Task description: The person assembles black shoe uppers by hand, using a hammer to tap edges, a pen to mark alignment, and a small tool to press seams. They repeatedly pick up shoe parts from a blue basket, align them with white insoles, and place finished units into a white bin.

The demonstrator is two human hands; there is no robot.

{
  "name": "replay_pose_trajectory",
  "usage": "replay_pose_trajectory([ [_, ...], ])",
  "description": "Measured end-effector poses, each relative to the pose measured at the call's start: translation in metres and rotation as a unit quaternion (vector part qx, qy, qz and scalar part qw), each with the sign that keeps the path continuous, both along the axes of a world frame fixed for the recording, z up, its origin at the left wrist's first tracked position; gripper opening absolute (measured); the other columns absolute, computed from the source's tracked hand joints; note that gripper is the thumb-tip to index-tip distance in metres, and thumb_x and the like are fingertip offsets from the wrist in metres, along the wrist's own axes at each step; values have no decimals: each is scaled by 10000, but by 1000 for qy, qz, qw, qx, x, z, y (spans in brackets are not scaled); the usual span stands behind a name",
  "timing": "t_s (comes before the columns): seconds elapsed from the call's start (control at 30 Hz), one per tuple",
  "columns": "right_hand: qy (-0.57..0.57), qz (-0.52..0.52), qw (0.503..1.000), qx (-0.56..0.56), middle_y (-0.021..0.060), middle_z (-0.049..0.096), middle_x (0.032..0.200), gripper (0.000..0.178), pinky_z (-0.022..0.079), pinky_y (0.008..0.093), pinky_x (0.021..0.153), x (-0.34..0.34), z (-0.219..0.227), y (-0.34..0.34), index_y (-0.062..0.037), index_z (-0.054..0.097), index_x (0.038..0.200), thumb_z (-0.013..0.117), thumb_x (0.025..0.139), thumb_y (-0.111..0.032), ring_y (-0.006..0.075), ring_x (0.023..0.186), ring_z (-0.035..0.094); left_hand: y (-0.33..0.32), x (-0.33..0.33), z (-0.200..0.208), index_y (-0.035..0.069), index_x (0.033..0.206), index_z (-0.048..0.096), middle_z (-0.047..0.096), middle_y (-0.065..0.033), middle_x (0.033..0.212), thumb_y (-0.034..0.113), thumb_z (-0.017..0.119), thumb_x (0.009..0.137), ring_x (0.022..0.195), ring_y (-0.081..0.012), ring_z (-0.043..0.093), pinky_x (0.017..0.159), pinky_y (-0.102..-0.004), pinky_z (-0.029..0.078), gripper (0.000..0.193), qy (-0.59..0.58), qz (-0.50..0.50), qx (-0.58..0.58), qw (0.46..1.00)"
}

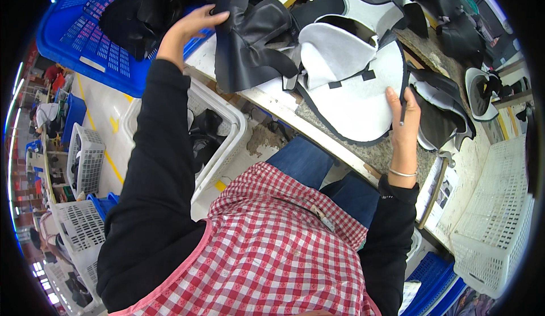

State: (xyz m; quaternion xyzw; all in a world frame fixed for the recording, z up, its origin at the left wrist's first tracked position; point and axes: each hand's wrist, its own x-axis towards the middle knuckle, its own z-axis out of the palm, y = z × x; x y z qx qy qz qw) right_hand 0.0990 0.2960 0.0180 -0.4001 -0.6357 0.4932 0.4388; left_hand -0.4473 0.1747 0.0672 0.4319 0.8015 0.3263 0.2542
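Note:
At the table's far left, my left hand (196, 23) has its fingers stretched out, and the fingertips touch the edge of a black leather shoe-upper piece (247, 49). The fingers lie apart and are not wrapped round it. My right hand (405, 114) is at the right edge of a white-lined, black-edged upper piece (357, 109) lying flat on the table. A thin dark pen-like tool (403, 113) is held between its fingers, tip pointing toward me. Another folded upper with white lining (335, 52) rests on the flat piece.
A blue basket (91, 69) with black pieces stands at the far left. Below it is a white crate (230, 145) holding more black pieces. Black uppers (440, 111) lie right of my right hand. A white basket (494, 214) stands at the right edge.

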Motion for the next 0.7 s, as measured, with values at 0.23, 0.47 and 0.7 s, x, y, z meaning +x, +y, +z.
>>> replay_pose_trajectory([
  [0.23,69,12,997,16,12,702,981,220,499,245,791,6,-21,-14,23,697,1100,740,985,-159,76,862,596,-106,53,-92,65,1347,613,700,-58,1229,383,720,983,1118,-168,672,983,-349,521,495,-422,-2,132,897],
  [0.47,-59,-130,972,185,84,644,768,312,483,323,685,-7,7,4,22,688,1005,787,931,-264,130,723,555,-86,158,32,-24,1357,589,692,-143,1236,-7,732,859,1120,-284,680,991,-432,556,518,-308,130,438,834],
  [0.7,-99,-175,945,259,32,712,824,263,485,268,654,25,-12,-1,1,719,1013,719,988,-260,98,708,601,21,325,110,41,1222,660,736,-169,976,149,738,917,775,-257,731,736,-354,591,332,289,-327,341,833],
])
